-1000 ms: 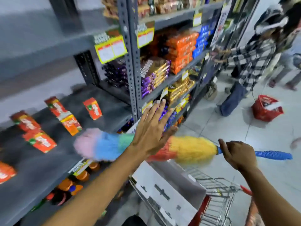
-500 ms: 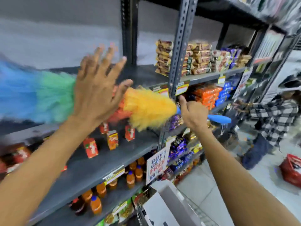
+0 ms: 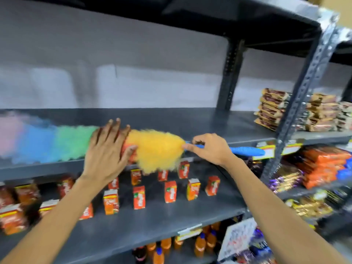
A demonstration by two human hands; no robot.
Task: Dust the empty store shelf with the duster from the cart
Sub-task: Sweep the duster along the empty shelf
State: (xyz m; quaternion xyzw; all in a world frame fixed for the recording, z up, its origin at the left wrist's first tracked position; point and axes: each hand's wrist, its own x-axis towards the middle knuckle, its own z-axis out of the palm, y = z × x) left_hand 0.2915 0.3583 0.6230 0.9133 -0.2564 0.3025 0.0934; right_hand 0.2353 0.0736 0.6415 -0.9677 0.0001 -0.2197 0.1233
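Note:
A long fluffy duster (image 3: pixel 156 149) in pink, blue, green, orange and yellow bands lies along the front of the empty dark grey shelf (image 3: pixel 171 121), its pink tip blurred at the far left. My right hand (image 3: pixel 207 147) grips its blue handle just behind the yellow part. My left hand (image 3: pixel 106 151) rests flat on the orange and green part of the head, fingers spread. The handle's end (image 3: pixel 247 151) sticks out to the right.
Small orange juice cartons (image 3: pixel 170 191) stand on the shelf below. Orange drink bottles (image 3: pixel 200 244) fill the lowest shelf. Stacked snack packs (image 3: pixel 272 109) lie at the empty shelf's right end. A perforated metal upright (image 3: pixel 301 96) divides the bays, with biscuit packs (image 3: pixel 323 168) to its right.
The view rose from the cart and floor to the shelves. The duster went up from waist height onto the empty shelf and swept left, both hands staying on it.

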